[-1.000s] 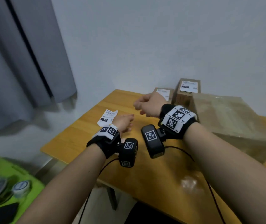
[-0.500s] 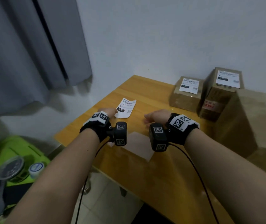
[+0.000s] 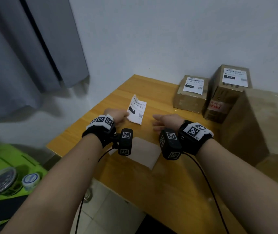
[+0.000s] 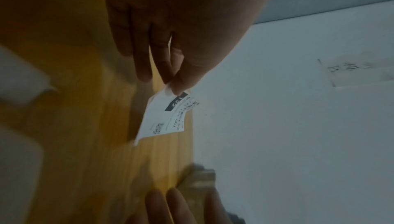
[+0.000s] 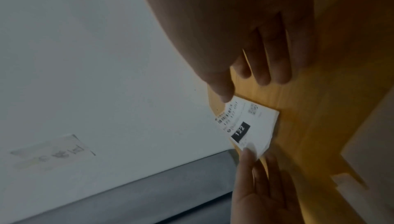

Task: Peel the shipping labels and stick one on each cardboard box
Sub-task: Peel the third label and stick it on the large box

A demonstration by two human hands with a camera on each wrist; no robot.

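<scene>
A white shipping label marked "122" lies on the wooden table, its far end curling up. My left hand pinches its near corner between thumb and finger, which shows plainly in the left wrist view. My right hand hovers just right of the label with fingers straight; its thumb reaches the label edge, and I cannot tell if it touches. Two labelled cardboard boxes stand at the back: a low one and a taller one. A large box beside them shows no label.
A pale sheet lies on the table under my wrists. A grey curtain hangs at the left. Below the table's left edge, a green surface holds a round lidded container and a tape roll.
Both hands have come down and forward to the label. The left hand now has its corner between thumb and finger, and the right hand has lowered from mid-air to beside it.
</scene>
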